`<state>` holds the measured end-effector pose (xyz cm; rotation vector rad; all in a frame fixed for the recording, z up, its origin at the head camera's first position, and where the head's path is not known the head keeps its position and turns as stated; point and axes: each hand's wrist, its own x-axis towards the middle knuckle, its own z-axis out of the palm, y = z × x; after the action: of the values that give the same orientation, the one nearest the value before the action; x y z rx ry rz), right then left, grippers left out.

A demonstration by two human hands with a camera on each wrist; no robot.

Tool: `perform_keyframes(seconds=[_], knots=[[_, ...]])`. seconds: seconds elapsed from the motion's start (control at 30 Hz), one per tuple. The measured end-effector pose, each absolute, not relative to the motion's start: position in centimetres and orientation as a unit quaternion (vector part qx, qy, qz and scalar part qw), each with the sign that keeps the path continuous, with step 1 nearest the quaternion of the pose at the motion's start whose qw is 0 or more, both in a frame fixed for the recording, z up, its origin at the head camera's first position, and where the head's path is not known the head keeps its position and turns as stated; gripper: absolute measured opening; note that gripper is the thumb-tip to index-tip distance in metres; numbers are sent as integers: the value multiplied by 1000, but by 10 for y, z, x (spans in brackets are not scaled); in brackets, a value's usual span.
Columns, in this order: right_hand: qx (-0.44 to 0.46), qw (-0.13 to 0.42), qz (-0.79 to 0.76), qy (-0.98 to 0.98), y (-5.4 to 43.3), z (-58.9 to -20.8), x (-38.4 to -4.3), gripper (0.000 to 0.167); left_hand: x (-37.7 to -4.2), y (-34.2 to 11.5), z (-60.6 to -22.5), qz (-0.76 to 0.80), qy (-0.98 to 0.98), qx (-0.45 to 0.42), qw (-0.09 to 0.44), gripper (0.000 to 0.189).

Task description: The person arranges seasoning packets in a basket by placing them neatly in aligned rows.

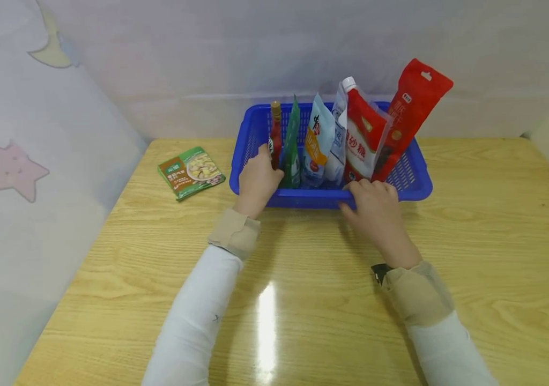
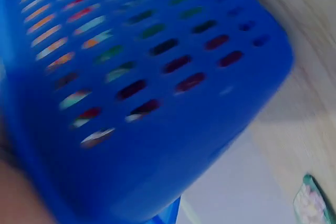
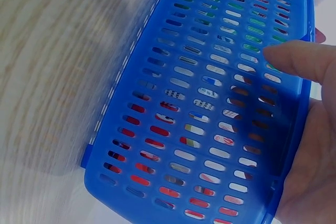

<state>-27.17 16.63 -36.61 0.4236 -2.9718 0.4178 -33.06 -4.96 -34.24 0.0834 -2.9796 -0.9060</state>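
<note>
A blue plastic basket (image 1: 303, 200) with slotted walls stands at the back of the table. My left hand (image 1: 261, 174) reaches over its front left rim and holds a ketchup bottle (image 1: 276, 128) with a gold cap, upright inside the left end; the fingertips are partly hidden. My right hand (image 1: 376, 206) grips the front rim, its thumb (image 3: 294, 59) outside against the slotted wall and its fingers over the edge. Between the hands stand a green packet (image 1: 292, 139), a light blue pouch (image 1: 319, 139), a whitish bag (image 1: 337, 155) and a red-and-white sugar pouch (image 1: 363, 134) with a white cap.
A tall red packet (image 1: 412, 107) leans out of the basket's right end. Left of the basket, a green-and-brown food packet (image 1: 192, 172) lies flat on the wooden table (image 1: 323, 300). A pale wall covering (image 1: 183, 64) rises right behind the table's back edge.
</note>
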Motion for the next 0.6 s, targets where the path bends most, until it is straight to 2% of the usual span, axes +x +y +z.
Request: perform_keyframes(seconds=[0.13, 0.23, 0.3, 0.47, 0.6], knots=[[141, 57, 141, -978, 165, -366, -272, 30, -329, -64, -331, -370, -926, 27, -69, 68], [142, 59, 142, -978, 165, -367, -272, 30, -329, -75, -324, -415, -906, 41, -76, 66], [142, 61, 143, -978, 165, -367, -272, 30, -329, -82, -322, -437, -897, 56, -44, 61], [137, 59, 141, -979, 167, -366, -273, 31, -332, -105, -335, -484, -866, 94, 90, 42], [138, 57, 138, -979, 167, -366, -272, 31, -336, -130, -351, -493, -850, 124, 140, 34]])
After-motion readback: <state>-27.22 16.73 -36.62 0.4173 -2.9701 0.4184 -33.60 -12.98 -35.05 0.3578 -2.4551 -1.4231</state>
